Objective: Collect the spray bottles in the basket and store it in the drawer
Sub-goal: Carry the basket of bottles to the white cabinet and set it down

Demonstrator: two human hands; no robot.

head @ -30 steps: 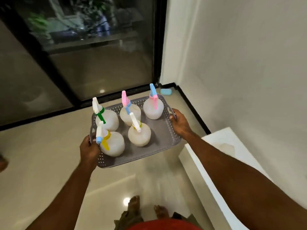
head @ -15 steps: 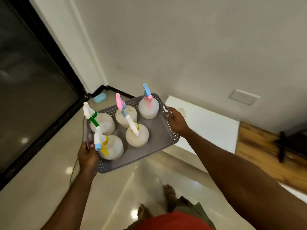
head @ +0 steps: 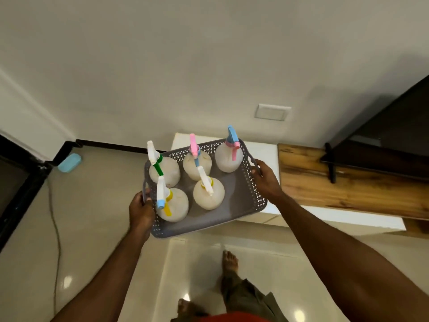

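Observation:
I carry a grey perforated basket (head: 239, 201) in the air in front of me, over the floor and the corner of a white unit. Several round white spray bottles stand upright in it, among them one with a green collar (head: 165, 171), one with a pink nozzle (head: 196, 161) and one with a blue top (head: 228, 156). My left hand (head: 141, 211) grips the basket's left handle. My right hand (head: 265, 180) grips the right handle. No drawer front can be made out.
A low white unit (head: 267, 149) stands against the wall behind the basket, with a wooden top (head: 348, 184) to its right and a dark TV stand foot (head: 330, 163) on it. A light blue object (head: 69, 162) and a cable (head: 55, 224) lie on the tiled floor at left.
The view has swung right, away from the dark glass door toward the white unit and wooden top. The basket stays held in both hands, bottles upright.

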